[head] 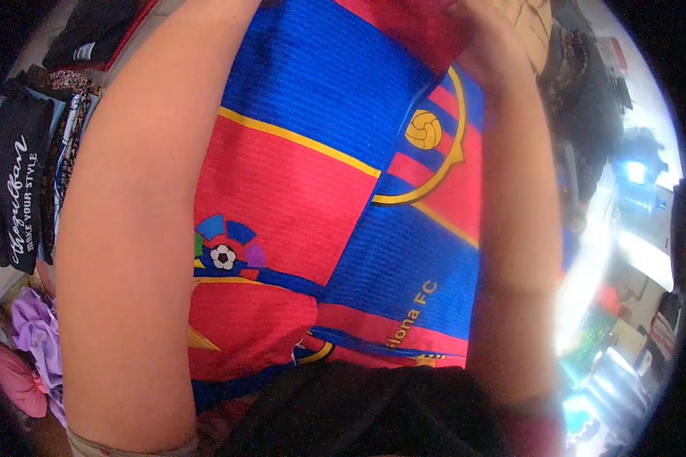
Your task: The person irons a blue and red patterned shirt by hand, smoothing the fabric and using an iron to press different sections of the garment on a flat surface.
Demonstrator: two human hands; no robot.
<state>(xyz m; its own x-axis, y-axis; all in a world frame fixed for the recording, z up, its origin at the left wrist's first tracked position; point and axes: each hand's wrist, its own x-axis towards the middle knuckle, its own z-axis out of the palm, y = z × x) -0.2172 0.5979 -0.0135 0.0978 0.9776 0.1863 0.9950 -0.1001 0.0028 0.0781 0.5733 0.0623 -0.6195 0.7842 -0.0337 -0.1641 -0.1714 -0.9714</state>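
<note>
A blue and red jersey-like fabric with yellow lines fills the middle between my forearms. It bears a crest with a yellow ball, a small football emblem and yellow lettering, and its layers overlap down the centre. My left forearm runs up past the top edge, so my left hand is out of view. My right hand is at the top right, blurred and partly cut off, by a dark red part of the fabric. Its fingers cannot be made out clearly. Below, the fabric lies against dark clothing.
At the left stand folded dark garments with white lettering, above a purple cloth and a pink one. Another dark folded garment is at the upper left. A dark patterned cloth and a blue water jug are at the right.
</note>
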